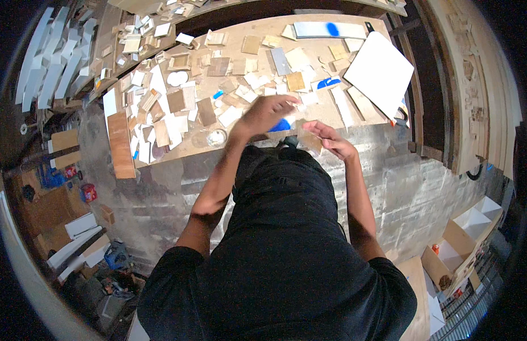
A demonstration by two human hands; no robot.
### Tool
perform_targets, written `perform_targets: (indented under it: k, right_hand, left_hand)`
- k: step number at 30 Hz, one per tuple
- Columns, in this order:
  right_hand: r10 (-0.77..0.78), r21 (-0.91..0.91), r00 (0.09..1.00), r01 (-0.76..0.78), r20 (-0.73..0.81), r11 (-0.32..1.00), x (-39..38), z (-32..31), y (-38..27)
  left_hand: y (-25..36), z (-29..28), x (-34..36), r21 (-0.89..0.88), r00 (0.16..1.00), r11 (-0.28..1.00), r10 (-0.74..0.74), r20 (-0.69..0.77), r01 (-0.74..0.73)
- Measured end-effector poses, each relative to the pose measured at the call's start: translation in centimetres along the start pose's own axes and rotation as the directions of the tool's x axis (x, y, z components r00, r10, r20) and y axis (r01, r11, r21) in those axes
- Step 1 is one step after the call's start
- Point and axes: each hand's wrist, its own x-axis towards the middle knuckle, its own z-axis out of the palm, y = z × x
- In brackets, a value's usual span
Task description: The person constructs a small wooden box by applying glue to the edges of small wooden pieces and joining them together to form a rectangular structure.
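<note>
Head | left hand [265,115] over worktable [187,143] | right hand [335,142] near tan piece [310,141] | both grips unclear

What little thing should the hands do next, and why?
Maybe bring the left hand over to help steady the tan piece. That piece is by the right hand's fingers, near the front edge of the table. The left hand is close by, and no piece clearly shows in it, though it's blurry.

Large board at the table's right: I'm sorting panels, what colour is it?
The large board is white, clearest in head view.
</note>
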Motion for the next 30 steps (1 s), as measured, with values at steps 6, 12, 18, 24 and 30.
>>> perform_targets:
  k: [6,12,18,24,30]
  right_hand:
    - [-0.03,-0.317,0.972,-0.047,-0.232,0.947,-1.5,-2.8,1.6]
    - [-0.025,-0.185,0.963,-0.026,-0.267,0.982,-1.8,-2.9,4.1]
    - [0.022,-0.125,0.953,-0.062,-0.301,0.99,-2.4,-2.5,5.8]
    - [-0.006,-0.088,0.946,-0.024,-0.325,0.996,-3.1,-2.7,6.1]
    - [-0.021,-0.086,0.923,-0.013,-0.383,0.996,-3.2,-2.2,6.4]
  left_hand:
    - [-7.3,0.6,0.9,0.348,0.986,0.931,-0.058,-0.158,0.111]
    - [-11.5,4.8,0.0,0.763,0.999,0.647,-0.033,0.02,0.006]
    - [-14.9,5.9,0.0,0.862,0.995,0.501,0.097,0.036,-0.08]
    - [-15.1,5.7,0.5,0.837,0.997,0.543,0.068,0.029,-0.062]
    - [-15.4,5.6,0.7,0.815,0.997,0.577,0.072,0.024,-0.062]
